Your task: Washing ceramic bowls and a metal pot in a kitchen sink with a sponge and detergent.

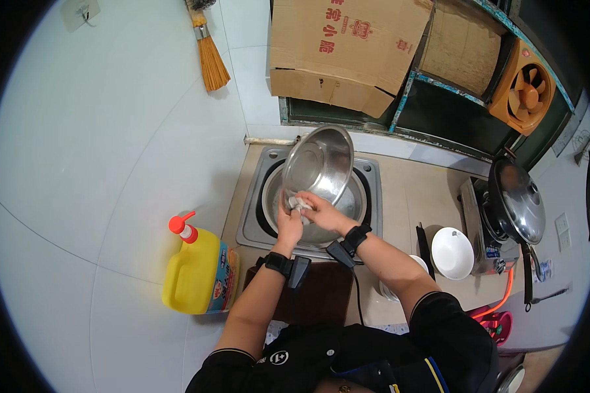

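Note:
A stainless steel bowl (330, 162) is tilted up over the sink (248, 228), its open side facing right. My left hand (289, 223) is at the bowl's lower left rim; its fingers are partly hidden, and it seems to grip the rim together with a pale cloth (302, 206). My right hand (323, 212) pinches the same cloth against the bowl's lower edge. Beneath them, a larger metal basin (356, 201) sits inside the sink.
A yellow jug with a red pump (191, 275) stands left of the sink. To the right are a white bowl (452, 253), a black-handled utensil (424, 245) and a gas stove (477, 221) bearing a lidded wok (518, 196). A brown board (314, 294) lies in front.

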The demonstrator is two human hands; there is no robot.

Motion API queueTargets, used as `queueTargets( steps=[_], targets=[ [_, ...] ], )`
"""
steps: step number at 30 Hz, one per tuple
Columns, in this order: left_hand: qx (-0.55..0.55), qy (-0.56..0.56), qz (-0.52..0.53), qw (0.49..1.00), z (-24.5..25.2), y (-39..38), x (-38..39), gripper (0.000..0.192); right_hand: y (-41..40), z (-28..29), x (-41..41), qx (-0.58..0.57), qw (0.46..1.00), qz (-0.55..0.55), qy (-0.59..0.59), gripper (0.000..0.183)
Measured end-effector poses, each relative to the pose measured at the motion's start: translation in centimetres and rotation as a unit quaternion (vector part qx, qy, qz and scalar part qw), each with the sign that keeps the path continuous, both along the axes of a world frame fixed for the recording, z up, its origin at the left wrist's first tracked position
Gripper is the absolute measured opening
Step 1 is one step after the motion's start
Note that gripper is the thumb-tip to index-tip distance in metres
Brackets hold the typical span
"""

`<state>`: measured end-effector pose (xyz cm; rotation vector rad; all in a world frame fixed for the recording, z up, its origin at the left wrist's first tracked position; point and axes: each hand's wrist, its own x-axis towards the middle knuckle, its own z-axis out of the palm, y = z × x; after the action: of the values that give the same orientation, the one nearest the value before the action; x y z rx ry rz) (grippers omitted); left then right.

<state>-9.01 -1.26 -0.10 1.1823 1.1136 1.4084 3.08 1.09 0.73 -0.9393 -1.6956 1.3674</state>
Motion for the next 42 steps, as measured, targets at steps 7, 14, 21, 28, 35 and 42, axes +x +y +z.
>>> queueTargets(
  steps=[7, 14, 21, 28, 35, 42],
  targets=[
    [-0.018, -0.034, 0.021, 0.999, -2.2, -0.5, -0.9, 0.058, 0.1, -2.4, 3.7, 0.212, 0.909, -0.016, -0.359, 0.049],
    [0.026, 0.135, -0.037, 0.99, -0.4, -1.1, -0.9, 0.062, 5.7, -1.9, 5.1, 0.216, 0.913, -0.122, -0.324, 0.054],
    [-0.136, 0.013, -0.104, 0.985, 0.2, -1.9, 0.3, 0.064, 6.1, 2.1, 1.9, 0.191, 0.958, -0.21, -0.031, 0.058],
    [-0.18, -0.044, -0.127, 0.974, 0.3, -0.8, -0.7, 0.054, 1.8, 3.1, -1.7, 0.13, 0.99, -0.014, 0.06, 0.04],
    [-0.18, -0.032, -0.124, 0.975, 0.8, -1.2, -1.3, 0.054, 1.3, 5.1, -1.6, 0.345, 0.917, -0.03, -0.2, 0.033],
    [-0.126, 0.031, -0.104, 0.986, 2.9, -2.7, -1.5, 0.06, 6.2, 3.3, 3.8, 0.454, 0.743, -0.207, -0.447, 0.039]
  ],
)
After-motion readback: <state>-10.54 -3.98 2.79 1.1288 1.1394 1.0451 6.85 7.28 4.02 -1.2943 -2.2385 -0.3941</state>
